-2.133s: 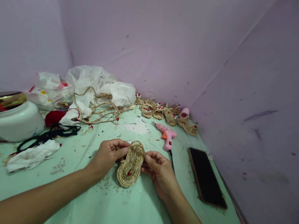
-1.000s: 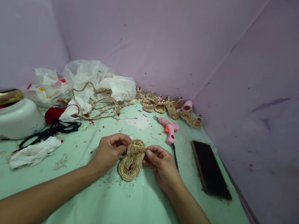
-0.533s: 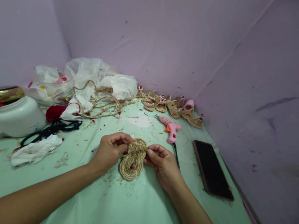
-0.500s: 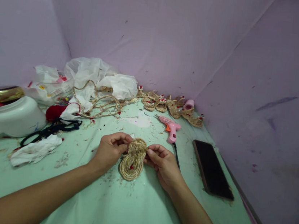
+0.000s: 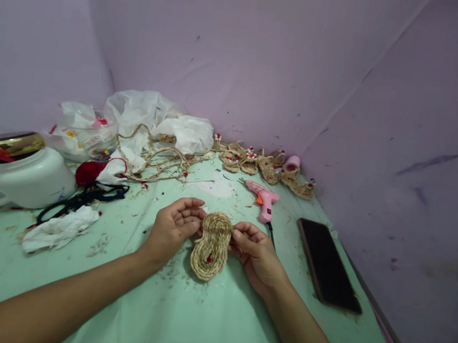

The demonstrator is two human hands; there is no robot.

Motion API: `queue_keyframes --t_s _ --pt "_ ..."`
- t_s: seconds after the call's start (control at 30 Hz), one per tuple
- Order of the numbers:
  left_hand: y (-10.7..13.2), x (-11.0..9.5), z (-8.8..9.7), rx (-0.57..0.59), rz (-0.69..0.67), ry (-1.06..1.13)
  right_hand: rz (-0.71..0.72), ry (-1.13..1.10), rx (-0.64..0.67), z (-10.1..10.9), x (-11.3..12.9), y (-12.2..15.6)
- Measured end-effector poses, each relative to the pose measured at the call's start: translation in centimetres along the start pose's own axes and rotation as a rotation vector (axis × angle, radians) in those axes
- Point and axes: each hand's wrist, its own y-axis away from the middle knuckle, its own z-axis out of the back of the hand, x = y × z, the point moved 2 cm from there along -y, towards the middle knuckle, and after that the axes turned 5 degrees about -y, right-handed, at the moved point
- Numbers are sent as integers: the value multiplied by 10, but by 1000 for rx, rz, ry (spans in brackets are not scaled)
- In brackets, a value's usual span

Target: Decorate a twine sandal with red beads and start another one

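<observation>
- While two bare hands meet near the middle of the scene, a flat figure-eight sole of coiled tan rope [image 5: 211, 247] with a red spot in its lower loop sits between them, above the near part of the bench.
- Right hand [image 5: 258, 258]: its grip is clamped on the sole's upper right edge, thumb against fingers.
- Left hand [image 5: 174, 229]: its fingers are bent beside the upper left edge; I cannot tell whether its grip closes on the rope.
- Pale green, glossy sheeting [image 5: 176, 326] covers the bench, lightly creased, strewn with brown flecks and scraps.
- Smudged, scuffed lilac walls [image 5: 248, 46] rise behind and to the right, meeting in a corner; a dark purple streak [image 5: 428, 164] marks the right one.
- Beyond the right hand lie a pink glue gun with an orange trigger [image 5: 266, 199] and a black, rectangular phone [image 5: 328, 264].
- Along the back stand small tan woven sandals with red and white beads [image 5: 268, 171], beside crumpled white plastic bags [image 5: 144, 111].
- At left are a white, handled pot [image 5: 29, 180], black-handled scissors [image 5: 84, 198] and a crumpled white cloth [image 5: 61, 229].
</observation>
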Motion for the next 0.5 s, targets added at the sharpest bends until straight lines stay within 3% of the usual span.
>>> queue_keyframes --t_s 0.5 --pt "-6 3 -1 -27 94 -29 3 15 6 -2 0 1"
